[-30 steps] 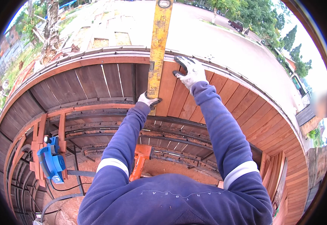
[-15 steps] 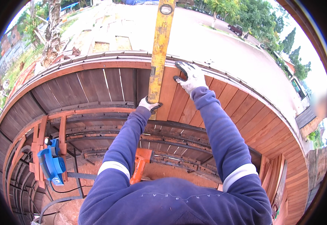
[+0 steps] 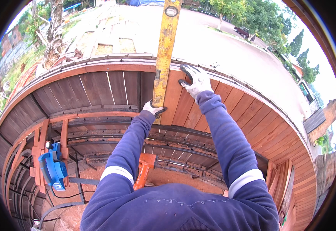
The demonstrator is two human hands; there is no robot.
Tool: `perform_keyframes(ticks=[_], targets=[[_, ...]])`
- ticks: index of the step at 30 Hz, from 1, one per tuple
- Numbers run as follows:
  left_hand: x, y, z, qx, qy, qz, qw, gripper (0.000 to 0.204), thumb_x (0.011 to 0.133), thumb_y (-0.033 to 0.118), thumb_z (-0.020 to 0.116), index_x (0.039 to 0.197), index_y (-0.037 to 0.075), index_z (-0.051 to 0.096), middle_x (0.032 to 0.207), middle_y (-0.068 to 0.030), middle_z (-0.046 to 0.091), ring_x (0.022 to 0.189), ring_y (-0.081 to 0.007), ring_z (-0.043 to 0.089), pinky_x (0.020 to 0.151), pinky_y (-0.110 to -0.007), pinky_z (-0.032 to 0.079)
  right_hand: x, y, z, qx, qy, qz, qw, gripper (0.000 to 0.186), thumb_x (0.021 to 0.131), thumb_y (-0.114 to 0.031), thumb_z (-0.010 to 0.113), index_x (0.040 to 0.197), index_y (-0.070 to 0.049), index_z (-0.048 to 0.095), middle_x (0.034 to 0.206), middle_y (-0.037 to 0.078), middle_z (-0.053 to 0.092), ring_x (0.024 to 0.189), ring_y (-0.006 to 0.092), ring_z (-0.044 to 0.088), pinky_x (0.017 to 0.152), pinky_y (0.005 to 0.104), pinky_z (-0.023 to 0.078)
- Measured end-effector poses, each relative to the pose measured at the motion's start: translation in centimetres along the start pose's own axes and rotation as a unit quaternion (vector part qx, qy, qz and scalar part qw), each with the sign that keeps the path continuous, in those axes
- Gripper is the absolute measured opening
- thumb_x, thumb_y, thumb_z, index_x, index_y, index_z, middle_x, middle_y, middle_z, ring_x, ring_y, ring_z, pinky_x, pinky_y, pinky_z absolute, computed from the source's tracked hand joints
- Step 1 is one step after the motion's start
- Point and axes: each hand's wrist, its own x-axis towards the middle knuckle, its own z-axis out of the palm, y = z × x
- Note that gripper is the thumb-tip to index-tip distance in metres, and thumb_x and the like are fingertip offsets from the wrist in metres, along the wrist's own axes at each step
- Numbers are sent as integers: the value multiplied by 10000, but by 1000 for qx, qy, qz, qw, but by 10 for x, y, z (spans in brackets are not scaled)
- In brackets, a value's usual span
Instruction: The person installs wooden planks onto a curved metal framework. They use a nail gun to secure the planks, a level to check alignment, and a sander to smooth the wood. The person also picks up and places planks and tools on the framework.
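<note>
A worn yellow spirit level (image 3: 165, 50) stands lengthwise at the edge where the reddish planks begin, its far end reaching out past the curved rim. My left hand (image 3: 154, 109), in a white glove with dark fingertips, is closed around the level's near end. To the right of the level, my right hand (image 3: 197, 80) rests at the top of the reddish wooden planks (image 3: 229, 104), gloved the same way. Its thumb and fingers are apart in a curve, with nothing seen between them. Dark grey-brown boards (image 3: 98, 86) line the wall left of the level.
A blue power planer (image 3: 53, 167) sits on reddish wood pieces at the left, its cord trailing down. An orange power tool (image 3: 145, 169) lies below my forearms. Curved dark metal bars (image 3: 175, 144) cross beneath the boards. Loose planks (image 3: 279, 179) stand at the lower right.
The spirit level has shifted very slightly toward me, with my left hand still around it. My right hand stays in nearly the same place.
</note>
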Motion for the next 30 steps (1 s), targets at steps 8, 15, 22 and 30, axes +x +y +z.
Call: perform_keyframes(ticks=[8,15,22,30], targets=[[0,0,-1,6,-9,-19,1000,437,747,39,807,1144,16,627,1025,-46,701,878,-121,659,786,-263,535,0,-10,-9,37,-3,37,999,758,840,-356,698,1478,-142,349,1421,127,483,1327,319,413,1158,410,271],[5,-3,-8,2,-29,-49,998,447,747,99,837,1134,25,627,1025,-41,697,873,-111,650,804,-270,537,0,-10,-9,38,6,42,998,750,825,-338,721,1467,-155,381,1425,121,483,1323,330,415,1147,410,297],[0,6,-3,29,-26,-55,998,456,739,126,850,1130,39,634,999,-24,698,848,-103,644,781,-269,534,0,-7,-5,37,13,39,998,750,824,-349,719,1464,-150,385,1423,129,482,1319,335,419,1145,414,299],[-6,12,-4,49,-31,-83,995,518,720,236,872,1157,99,629,948,6,687,736,-85,593,596,-275,514,-1,-14,-11,26,7,60,998,750,820,-336,726,1464,-155,386,1402,137,497,1311,346,426,1136,420,313]])
